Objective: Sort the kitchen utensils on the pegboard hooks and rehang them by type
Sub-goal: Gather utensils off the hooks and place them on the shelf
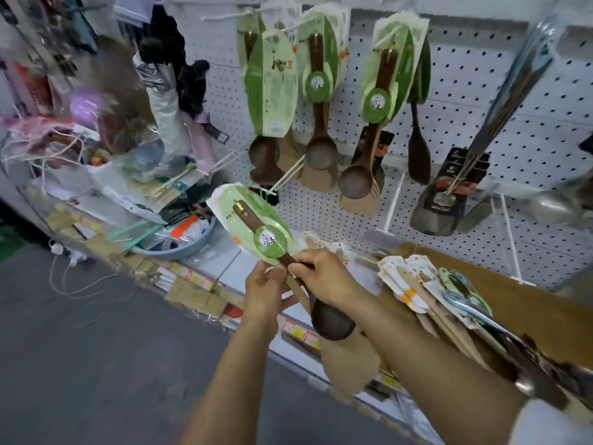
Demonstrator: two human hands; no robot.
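I hold the dark wooden spoon (332, 319) — left hand (264, 292) and right hand (324, 281) both clenched on its handle — card (247, 216) toward 11 o'clock, presumably to match the pegboard (481, 101) spoons.

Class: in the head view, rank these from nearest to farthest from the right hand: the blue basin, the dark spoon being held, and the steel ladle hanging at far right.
1. Dark spoon: gripped in the right hand.
2. Blue basin: lower left, on the shelf.
3. Steel ladle: far right, on the pegboard.
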